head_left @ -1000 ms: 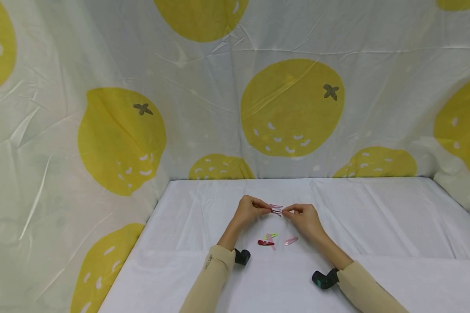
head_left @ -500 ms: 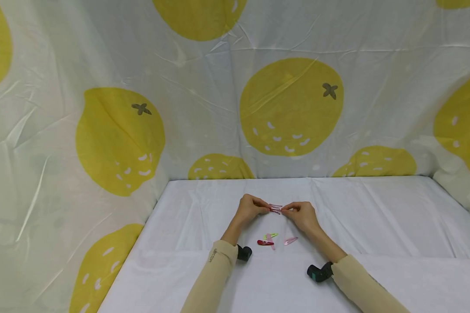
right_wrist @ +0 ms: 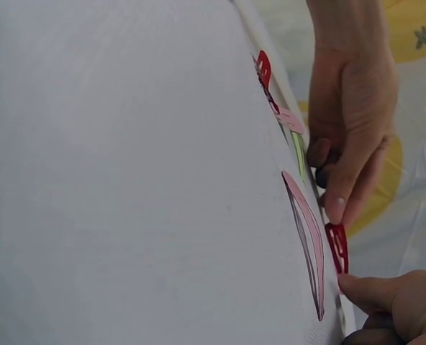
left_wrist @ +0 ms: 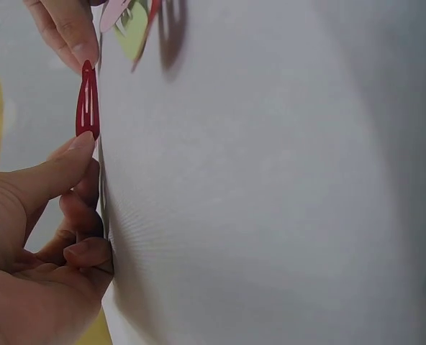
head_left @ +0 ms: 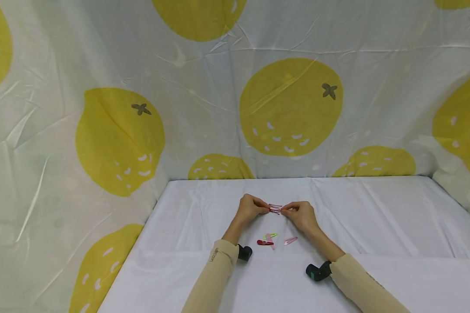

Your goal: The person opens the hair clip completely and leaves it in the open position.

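A red snap hair clip [left_wrist: 88,104] is stretched between both hands. My left hand [head_left: 248,208] pinches one end with thumb and fingers, and my right hand [head_left: 302,213] pinches the opposite end. In the right wrist view, the red clip [right_wrist: 337,248] lies between the two sets of fingertips. Pinkish clips [head_left: 275,205] show just beyond it in the head view. Nearer to me, another red clip [head_left: 265,243], a yellow-green clip [head_left: 273,235] and a pink clip [head_left: 272,245] overlap in a small pile. A separate pink clip [right_wrist: 312,230] lies to the right of that pile.
A white cloth covers the table [head_left: 376,217], with a few creases. Behind and to the left hangs a pale curtain [head_left: 203,108] printed with large yellow lemons. Black cameras [head_left: 318,271] sit at both wrists, beside the beige sleeves [head_left: 211,278].
My right hand and forearm have shifted slightly up and to the left. The held clip has turned a little, showing more of its red face. Clips on the table stay put.
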The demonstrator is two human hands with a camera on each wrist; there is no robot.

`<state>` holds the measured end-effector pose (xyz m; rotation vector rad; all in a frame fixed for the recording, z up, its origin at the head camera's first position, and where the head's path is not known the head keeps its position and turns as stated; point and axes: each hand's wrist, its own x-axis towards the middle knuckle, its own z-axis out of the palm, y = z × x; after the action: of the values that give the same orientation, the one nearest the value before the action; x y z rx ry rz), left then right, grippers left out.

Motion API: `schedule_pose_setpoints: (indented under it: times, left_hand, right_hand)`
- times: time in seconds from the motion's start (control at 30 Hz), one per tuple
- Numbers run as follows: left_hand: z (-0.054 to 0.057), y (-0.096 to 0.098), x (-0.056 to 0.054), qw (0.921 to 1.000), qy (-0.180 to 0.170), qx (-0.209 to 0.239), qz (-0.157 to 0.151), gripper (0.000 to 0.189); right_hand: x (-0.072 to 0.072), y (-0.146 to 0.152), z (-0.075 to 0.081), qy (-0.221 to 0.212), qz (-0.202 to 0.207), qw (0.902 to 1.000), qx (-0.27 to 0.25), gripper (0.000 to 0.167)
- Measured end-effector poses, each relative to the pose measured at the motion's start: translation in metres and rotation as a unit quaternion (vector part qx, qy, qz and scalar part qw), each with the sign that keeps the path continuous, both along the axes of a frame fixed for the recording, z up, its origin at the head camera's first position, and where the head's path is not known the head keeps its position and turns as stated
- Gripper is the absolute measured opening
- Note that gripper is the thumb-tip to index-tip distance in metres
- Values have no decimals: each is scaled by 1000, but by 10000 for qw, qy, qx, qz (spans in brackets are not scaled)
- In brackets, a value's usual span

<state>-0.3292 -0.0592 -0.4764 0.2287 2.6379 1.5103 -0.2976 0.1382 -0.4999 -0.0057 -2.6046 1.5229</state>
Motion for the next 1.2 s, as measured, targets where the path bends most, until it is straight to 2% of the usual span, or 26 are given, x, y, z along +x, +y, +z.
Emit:
schedule_pose_setpoints:
  times: [0.33,0.53,0.7,0.97,1.2]
  left_hand:
    - [2,0,3,9997,-165,-15,205,5]
    - [1,-4,4,9996,-88,113,240,7]
    - [2,-12,10,9993,-67,231,277,8]
    - [9,-29,26,9991,-288,278,-153,10]
    - [10,-35,40,9972,-399,79,-635,11]
  right_hand:
    - [-1,0,-1,-12,-72,10000,1,11]
    - [1,1,-1,-28,-111,9999,-48,11]
    - [7,5,2,-169,-45,9998,-134,14]
    - [22,13,6,-532,70,9984,-200,17]
    - [44,13,10,-747,434,9959,-278,18]
